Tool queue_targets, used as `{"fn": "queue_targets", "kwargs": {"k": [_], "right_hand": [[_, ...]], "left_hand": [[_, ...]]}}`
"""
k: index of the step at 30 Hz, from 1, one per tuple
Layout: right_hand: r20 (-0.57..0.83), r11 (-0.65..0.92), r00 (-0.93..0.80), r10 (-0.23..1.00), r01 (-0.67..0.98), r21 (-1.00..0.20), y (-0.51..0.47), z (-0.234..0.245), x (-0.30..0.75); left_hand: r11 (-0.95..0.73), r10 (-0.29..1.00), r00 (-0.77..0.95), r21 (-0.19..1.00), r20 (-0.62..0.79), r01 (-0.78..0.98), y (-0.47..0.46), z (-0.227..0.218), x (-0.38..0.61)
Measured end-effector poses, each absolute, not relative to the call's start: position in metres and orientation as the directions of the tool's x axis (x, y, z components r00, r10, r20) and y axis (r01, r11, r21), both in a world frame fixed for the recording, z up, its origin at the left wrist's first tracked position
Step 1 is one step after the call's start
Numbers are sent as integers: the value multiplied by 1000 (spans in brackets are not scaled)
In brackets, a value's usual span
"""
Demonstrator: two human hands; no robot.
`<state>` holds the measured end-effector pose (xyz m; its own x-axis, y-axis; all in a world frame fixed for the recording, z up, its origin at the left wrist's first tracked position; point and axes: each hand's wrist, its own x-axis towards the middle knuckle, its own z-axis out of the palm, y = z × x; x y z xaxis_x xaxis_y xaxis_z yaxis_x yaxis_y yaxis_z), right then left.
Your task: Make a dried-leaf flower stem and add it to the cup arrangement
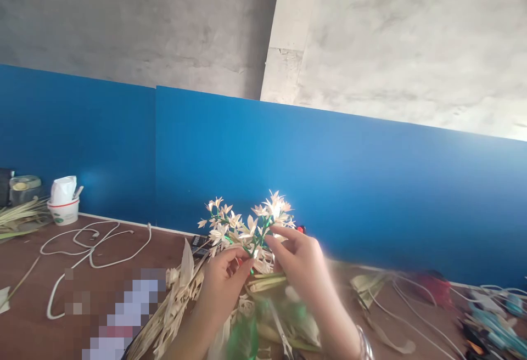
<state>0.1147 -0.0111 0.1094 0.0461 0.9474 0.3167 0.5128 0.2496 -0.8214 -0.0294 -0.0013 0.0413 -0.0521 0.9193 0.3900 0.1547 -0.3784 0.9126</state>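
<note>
A small spray of cream paper-like flowers (pixel 247 223) on green stems stands upright between my hands, above a brown table (pixel 37 316). My left hand (pixel 224 283) pinches the green stems from the left, fingers closed. My right hand (pixel 302 264) touches the flowers from the right, fingers curled round a stem near the blooms. A bangle (pixel 364 343) shows on my right wrist. Under my hands lies a heap of pale dried leaf strips (pixel 173 305), with scissors (pixel 282 332) and green tape (pixel 242 341), blurred.
A white cable (pixel 88 250) loops over the table at left. A white cup (pixel 63 212) with a bag in it and a jar (pixel 24 187) stand at the far left by a blue panel (pixel 329 184). More cables and coloured items (pixel 489 310) lie at right.
</note>
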Motion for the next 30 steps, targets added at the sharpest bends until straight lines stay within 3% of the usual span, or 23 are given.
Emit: {"fn": "queue_targets", "kwargs": {"k": [3, 8, 14, 17, 22, 30], "right_hand": [[160, 165, -51, 986, 469, -867, 1, 114, 113], [155, 162, -51, 987, 420, -893, 11, 136, 126], [440, 379, 120, 890, 343, -860, 47, 194, 142], [471, 397, 165, 866, 344, -851, 71, 204, 133], [452, 362, 157, 878, 401, -842, 103, 181, 113], [317, 199, 125, 940, 553, -809, 128, 130, 108]], "left_hand": [[-384, 915, -57, 904, 400, 190, -1, 41, -30], [-357, 914, -180, 931, 365, 74, -12, 53, -31], [-511, 796, -425, 855, 432, -86, -26, 65, -36], [-545, 766, -454, 834, 454, -86, -26, 66, -37], [-623, 697, -525, 776, 489, -103, -23, 70, -38], [-551, 733, -511, 833, 450, -55, -24, 71, -46]]}}
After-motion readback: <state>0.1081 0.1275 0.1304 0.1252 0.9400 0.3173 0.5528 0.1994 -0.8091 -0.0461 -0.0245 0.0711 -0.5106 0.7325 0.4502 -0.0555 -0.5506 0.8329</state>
